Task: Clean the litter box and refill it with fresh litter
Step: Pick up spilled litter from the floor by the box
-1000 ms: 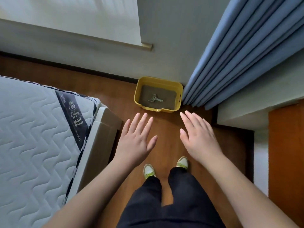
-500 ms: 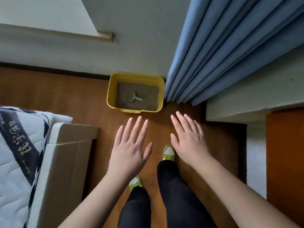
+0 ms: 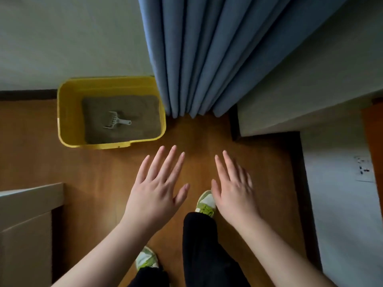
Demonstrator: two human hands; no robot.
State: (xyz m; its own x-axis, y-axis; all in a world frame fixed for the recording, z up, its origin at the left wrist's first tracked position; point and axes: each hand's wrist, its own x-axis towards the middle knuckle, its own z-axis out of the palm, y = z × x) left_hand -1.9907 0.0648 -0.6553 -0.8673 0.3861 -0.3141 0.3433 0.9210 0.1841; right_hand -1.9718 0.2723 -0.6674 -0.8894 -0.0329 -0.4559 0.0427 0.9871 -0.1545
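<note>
Closer now: litter box [image 3: 70, 112] at your 10 o'clock against the wall | scoop [image 3: 116, 120] lies on the litter | left hand [image 3: 157, 187], right hand [image 3: 234, 189] spread, empty, ready to reach.

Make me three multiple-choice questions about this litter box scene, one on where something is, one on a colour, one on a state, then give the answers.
1. Where does the scoop lie?
A. on the floor
B. on the litter inside the box
C. in the left hand

2. What colour is the box?
A. yellow
B. blue
C. white

3. How are the hands?
A. both open and empty
B. both gripping the box
C. one holding the scoop

Answers: 1 B, the scoop rests on the litter. 2 A, its walls are yellow. 3 A, the left hand and right hand are spread above the floor, holding nothing.
</note>
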